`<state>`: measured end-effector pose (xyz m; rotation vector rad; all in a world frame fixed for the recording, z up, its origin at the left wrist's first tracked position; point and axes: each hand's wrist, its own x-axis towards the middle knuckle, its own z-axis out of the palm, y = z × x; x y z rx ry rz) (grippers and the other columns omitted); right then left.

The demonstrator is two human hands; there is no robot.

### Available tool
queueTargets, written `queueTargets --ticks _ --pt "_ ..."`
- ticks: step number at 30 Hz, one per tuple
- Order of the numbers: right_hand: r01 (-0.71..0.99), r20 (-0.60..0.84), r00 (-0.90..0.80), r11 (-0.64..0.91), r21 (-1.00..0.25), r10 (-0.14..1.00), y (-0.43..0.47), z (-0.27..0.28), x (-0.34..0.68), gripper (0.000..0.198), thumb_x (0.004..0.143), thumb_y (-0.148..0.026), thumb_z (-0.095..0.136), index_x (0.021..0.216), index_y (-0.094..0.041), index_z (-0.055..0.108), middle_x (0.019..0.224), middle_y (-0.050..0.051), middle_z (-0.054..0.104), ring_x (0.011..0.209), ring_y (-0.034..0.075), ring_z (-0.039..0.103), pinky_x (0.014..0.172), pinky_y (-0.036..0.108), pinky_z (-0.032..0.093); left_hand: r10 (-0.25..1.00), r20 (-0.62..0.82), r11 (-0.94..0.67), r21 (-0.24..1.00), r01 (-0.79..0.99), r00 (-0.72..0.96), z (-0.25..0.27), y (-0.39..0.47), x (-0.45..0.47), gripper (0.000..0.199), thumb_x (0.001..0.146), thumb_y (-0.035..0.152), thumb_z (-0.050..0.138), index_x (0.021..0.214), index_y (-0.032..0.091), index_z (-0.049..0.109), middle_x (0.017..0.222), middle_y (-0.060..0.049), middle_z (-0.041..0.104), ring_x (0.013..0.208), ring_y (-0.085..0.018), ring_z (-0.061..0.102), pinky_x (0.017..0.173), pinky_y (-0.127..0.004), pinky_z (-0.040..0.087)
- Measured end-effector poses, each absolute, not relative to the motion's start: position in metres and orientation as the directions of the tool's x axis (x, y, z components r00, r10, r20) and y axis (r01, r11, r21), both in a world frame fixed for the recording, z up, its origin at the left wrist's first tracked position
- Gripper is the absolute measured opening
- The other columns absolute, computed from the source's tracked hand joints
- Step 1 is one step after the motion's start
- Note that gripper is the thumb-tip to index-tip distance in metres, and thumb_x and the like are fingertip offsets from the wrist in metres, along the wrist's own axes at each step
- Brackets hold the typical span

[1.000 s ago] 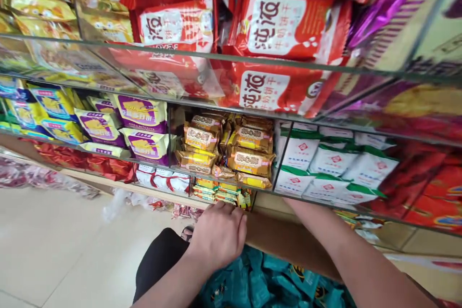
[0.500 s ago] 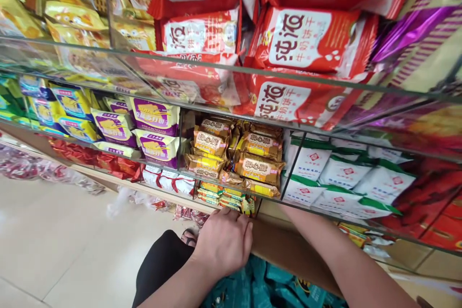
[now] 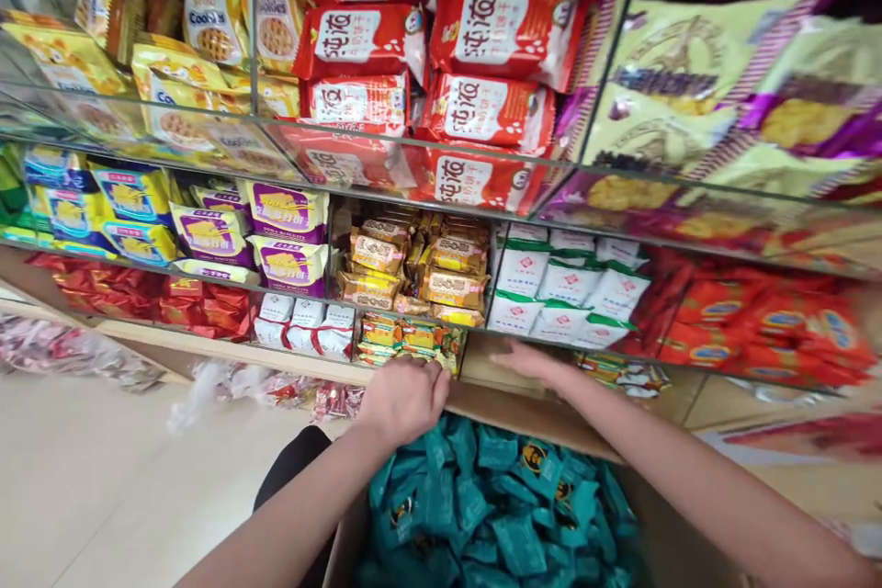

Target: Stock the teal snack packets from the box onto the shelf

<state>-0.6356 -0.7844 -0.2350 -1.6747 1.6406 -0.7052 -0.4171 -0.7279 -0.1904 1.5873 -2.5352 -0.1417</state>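
Observation:
My left hand (image 3: 405, 400) is closed over the far left edge of a cardboard box (image 3: 534, 423), its fingertips curled out of sight. Many small teal packets (image 3: 489, 505) lie loose inside this box, below my forearms. My right hand (image 3: 525, 358) reaches past the box's far edge into a low shelf compartment (image 3: 482, 366). Its visible fingers point left, stretched out and holding nothing I can see. Just left of that compartment are small yellow-green packets (image 3: 406, 340), close to my left hand.
Above stand brown-gold wrapped snacks (image 3: 451, 280), white-and-green packets (image 3: 551, 294) and red biscuit packs (image 3: 475, 106) behind glass shelf edges. Small packets (image 3: 624, 374) lie right of my right hand. Plastic-bagged goods (image 3: 254, 386) sit low at left, beside the tiled floor (image 3: 83, 469).
My right hand, hidden behind the box edge before, now shows in the compartment. The view has shifted back and right, revealing more of the teal packets. My left hand stays at the box edge.

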Motion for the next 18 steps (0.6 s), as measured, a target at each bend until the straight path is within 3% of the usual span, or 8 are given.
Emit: queueTargets --ticks 2,4,7,8,11,14,18 --pt "-0.673 -0.123 0.071 0.043 -0.738 -0.990 -0.751 -0.223 -0.658 0.019 0.073 -0.030 0.061 0.084 -0.014 0.061 0.088 0.006 0.062 0.083 0.020 0.058 0.078 0.041 0.044 -0.884 0.054 0.467 0.145 -0.872 -0.464 -0.189 -0.727 -0.415 0.055 0.083 0.053 0.017 0.086 0.018 0.059 0.077 -0.010 0.064 0.076 -0.022 0.058 0.065 -0.031 0.039" --pt "-0.718 -0.049 0.055 -0.006 -0.696 -0.997 -0.705 -0.211 -0.678 0.020 0.073 -0.032 0.059 0.085 -0.017 0.063 0.092 0.007 0.063 0.089 0.023 0.056 0.083 0.042 0.041 -0.846 0.019 0.531 0.122 -0.839 -0.533 -0.189 -0.727 -0.412 0.063 0.074 0.067 0.021 0.095 0.020 0.058 0.082 -0.010 0.064 0.079 -0.024 0.058 0.063 -0.031 0.039" --pt "-0.814 0.320 0.019 -0.201 -0.546 -0.947 -0.630 -0.209 -0.694 0.021 0.080 -0.032 0.049 0.094 -0.021 0.060 0.098 0.009 0.061 0.096 0.024 0.052 0.086 0.042 0.039 -0.801 -0.065 0.589 0.092 -0.803 -0.595 -0.191 -0.731 -0.410 0.064 0.069 0.071 0.023 0.088 0.023 0.060 0.083 -0.009 0.066 0.080 -0.024 0.059 0.062 -0.030 0.038" --pt "-0.828 0.362 0.049 -0.240 -0.506 -0.931 -0.610 -0.215 -0.695 0.019 0.080 -0.030 0.049 0.092 -0.022 0.060 0.096 0.009 0.060 0.095 0.024 0.053 0.084 0.041 0.040 -0.799 -0.086 0.588 0.090 -0.804 -0.595 -0.191 -0.733 -0.410 0.064 0.070 0.071 0.022 0.085 0.023 0.061 0.082 -0.009 0.066 0.079 -0.024 0.060 0.063 -0.030 0.038" --pt "-0.839 0.310 0.089 -0.239 -0.489 -0.947 -0.578 -0.245 -0.689 0.018 0.083 -0.027 0.045 0.090 -0.022 0.061 0.094 0.009 0.061 0.092 0.022 0.054 0.080 0.039 0.044 -0.805 -0.108 0.574 0.103 -0.812 -0.583 -0.191 -0.739 -0.412 0.062 0.071 0.070 0.023 0.083 0.024 0.063 0.082 -0.009 0.067 0.077 -0.023 0.060 0.062 -0.028 0.037" --pt "-0.887 0.274 -0.002 -0.125 -0.445 -0.962 -0.591 -0.270 -0.675 0.028 0.083 -0.032 0.043 0.104 -0.019 0.056 0.109 0.011 0.057 0.103 0.024 0.049 0.087 0.041 0.040 -0.815 -0.102 0.561 0.103 -0.821 -0.570 -0.189 -0.743 -0.414 0.061 0.072 0.068 0.023 0.082 0.024 0.064 0.079 -0.009 0.067 0.075 -0.023 0.061 0.060 -0.028 0.038" --pt "-0.950 0.073 -0.129 0.102 -0.295 -0.989 -0.629 -0.272 -0.655 0.049 0.079 -0.038 0.049 0.121 -0.013 0.046 0.122 0.015 0.049 0.114 0.029 0.038 0.090 0.043 0.033 -0.825 -0.090 0.552 0.090 -0.829 -0.558 -0.186 -0.747 -0.415 0.061 0.073 0.068 0.024 0.082 0.023 0.065 0.076 -0.010 0.067 0.075 -0.025 0.061 0.060 -0.029 0.039"
